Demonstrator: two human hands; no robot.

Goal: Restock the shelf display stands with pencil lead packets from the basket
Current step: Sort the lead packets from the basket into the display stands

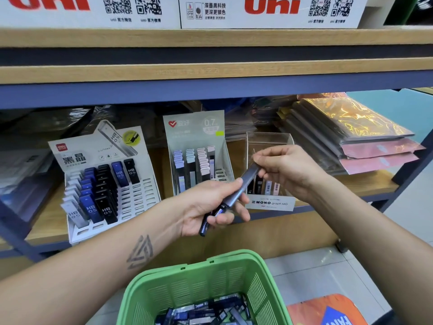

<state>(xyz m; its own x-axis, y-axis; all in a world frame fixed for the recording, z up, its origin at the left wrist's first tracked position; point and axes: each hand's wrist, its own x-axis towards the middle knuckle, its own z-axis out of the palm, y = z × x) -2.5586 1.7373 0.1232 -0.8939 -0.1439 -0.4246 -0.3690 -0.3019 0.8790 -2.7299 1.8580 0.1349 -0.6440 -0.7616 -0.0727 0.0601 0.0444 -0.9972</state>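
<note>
Head view: a person stands before a shop shelf [328,184], both bare hands raised over a green basket [264,273]. The left hand [210,207] curls its fingers round a small bunch of dark pencil lead packets [210,216], slanting up to the right. The right hand [288,167] pinches the upper end of a grey packet [246,181] from that bunch between thumb and fingertips; whether it is a single packet is hard to tell, as the edges blur together.

More packets [203,310], dark blue, black and grey, lie loose in the bottom of the basket, which sits below the hands at the lower edge of the frame.

On the shelf stand three displays. At left, a white stand [145,191] holds rows of white, blue and black packets marked "HB 05" in its left slots, with bare slots to the right. In the middle, a grey-green stand [194,123] marked "0.7" carries pastel-topped packets. At right, partly behind the hands, a clear stand [269,139] with a "MONO graph MG" label holds a few packets low at its front.

Stacked wrapped pads [351,137] in gold and pink foil lie at the shelf's right end. White "uni" boxes [269,10] line the shelf above. An orange bag [328,310] shows on the tiled floor beside the basket.
</note>
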